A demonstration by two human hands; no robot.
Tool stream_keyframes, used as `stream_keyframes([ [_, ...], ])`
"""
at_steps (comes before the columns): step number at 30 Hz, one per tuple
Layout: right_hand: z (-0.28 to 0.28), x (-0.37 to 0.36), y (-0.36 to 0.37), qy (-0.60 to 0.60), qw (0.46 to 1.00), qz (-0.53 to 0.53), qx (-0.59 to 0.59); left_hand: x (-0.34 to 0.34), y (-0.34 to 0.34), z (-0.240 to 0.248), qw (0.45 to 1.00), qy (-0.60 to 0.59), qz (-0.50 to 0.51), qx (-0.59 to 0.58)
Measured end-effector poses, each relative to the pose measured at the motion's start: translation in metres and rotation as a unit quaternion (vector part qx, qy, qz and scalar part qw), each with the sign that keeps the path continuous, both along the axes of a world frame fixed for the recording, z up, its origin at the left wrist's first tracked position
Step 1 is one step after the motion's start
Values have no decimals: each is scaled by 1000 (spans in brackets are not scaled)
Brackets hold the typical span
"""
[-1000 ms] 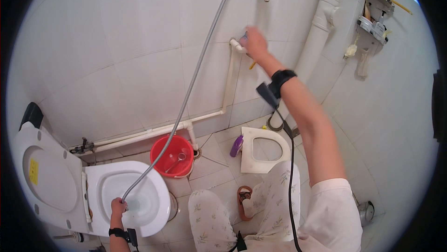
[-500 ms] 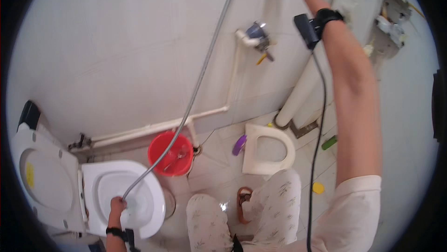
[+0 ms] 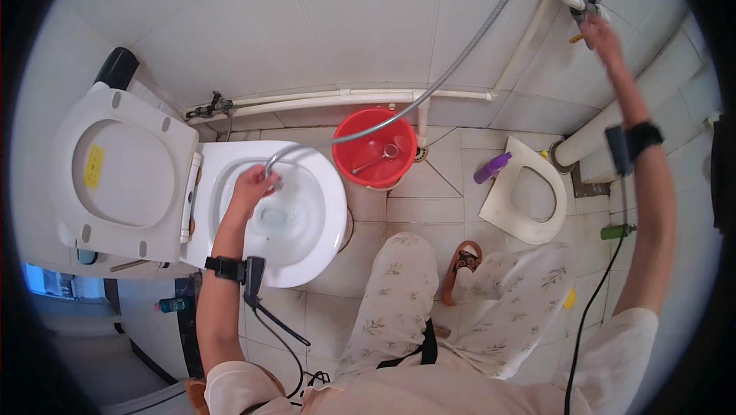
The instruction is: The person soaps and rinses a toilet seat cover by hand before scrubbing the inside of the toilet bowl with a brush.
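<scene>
My left hand (image 3: 253, 189) is closed on the lower end of a silver shower hose (image 3: 441, 82), above the bowl of the white toilet (image 3: 333, 208). What is fitted to the hose's end is mostly hidden by my fingers. Water (image 3: 272, 218) lies in the bottom of the bowl. At the upper right, my right hand (image 3: 603, 41) has its fingers curled at a wall valve (image 3: 587, 16) with a yellow lever (image 3: 576, 38). That hand is slightly blurred and covers part of the valve.
Left of the bowl, the toilet's seat and lid (image 3: 126, 177) stand raised. A red bucket (image 3: 349, 158) holding a ladle-like utensil (image 3: 383, 156) is by the wall. On the floor lie a loose cream toilet seat (image 3: 498, 212), a purple bottle (image 3: 492, 167) and a green bottle (image 3: 617, 231).
My right hand has come down from beside a metal spout to the wall valve. My left hand keeps hold of the hose over the toilet. The whole view has shifted toward the toilet.
</scene>
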State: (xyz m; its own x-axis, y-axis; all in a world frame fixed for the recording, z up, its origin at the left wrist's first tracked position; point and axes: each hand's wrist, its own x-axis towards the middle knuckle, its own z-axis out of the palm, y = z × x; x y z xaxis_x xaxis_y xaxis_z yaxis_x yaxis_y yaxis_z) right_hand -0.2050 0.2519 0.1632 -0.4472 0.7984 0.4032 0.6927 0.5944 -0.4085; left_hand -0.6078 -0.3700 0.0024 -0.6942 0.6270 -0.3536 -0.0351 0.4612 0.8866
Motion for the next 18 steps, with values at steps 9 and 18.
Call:
stream_keyframes([
  [9,-218,-41,-159,-178,911,216,-301,40,190,-30,985,-114,-131,20],
  [18,-225,-80,-224,-211,897,294,-253,74,249,-165,946,114,-197,-230],
])
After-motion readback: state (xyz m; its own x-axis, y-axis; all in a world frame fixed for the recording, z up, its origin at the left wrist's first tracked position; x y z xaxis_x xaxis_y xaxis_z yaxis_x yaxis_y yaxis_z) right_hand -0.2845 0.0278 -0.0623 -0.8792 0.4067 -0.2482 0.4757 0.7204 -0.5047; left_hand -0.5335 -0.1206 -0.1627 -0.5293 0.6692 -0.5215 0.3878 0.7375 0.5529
